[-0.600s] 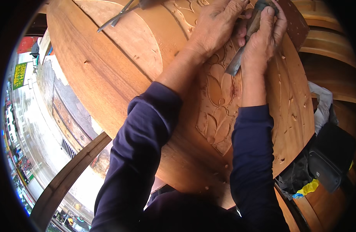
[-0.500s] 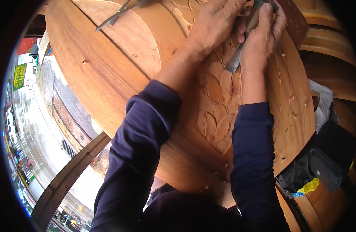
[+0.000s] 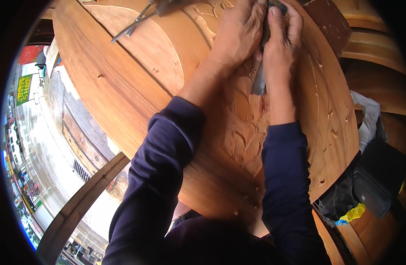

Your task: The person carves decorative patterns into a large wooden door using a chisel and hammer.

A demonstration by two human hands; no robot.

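A flat-bladed chisel point(image 3: 258, 84) points down over carved leaves point(image 3: 242, 143) on a curved wooden panel point(image 3: 101, 84), its tip near the upper leaves. My right hand point(image 3: 281, 44) is closed round its dark handle, thumb along the top. My left hand point(image 3: 240, 33) is closed beside the right at the handle, its fingertips partly hidden. Both forearms, in navy sleeves, reach up across the panel. Two more steel tools point(image 3: 130, 28) lie crossed at the panel's upper left, near my left hand. Small wood chips dot the carved surface.
Stacked curved wooden pieces point(image 3: 373, 48) are at the right, with a black bag point(image 3: 377, 176) and pale cloth point(image 3: 366, 112). A dark red board point(image 3: 328, 24) is at the top. A narrow wooden strip point(image 3: 81, 196) runs at lower left, beside pale pavement and a street with vehicles.
Both hands and the chisel have shifted left; the blade now points more steeply downward and its tip sits slightly lower in the picture.
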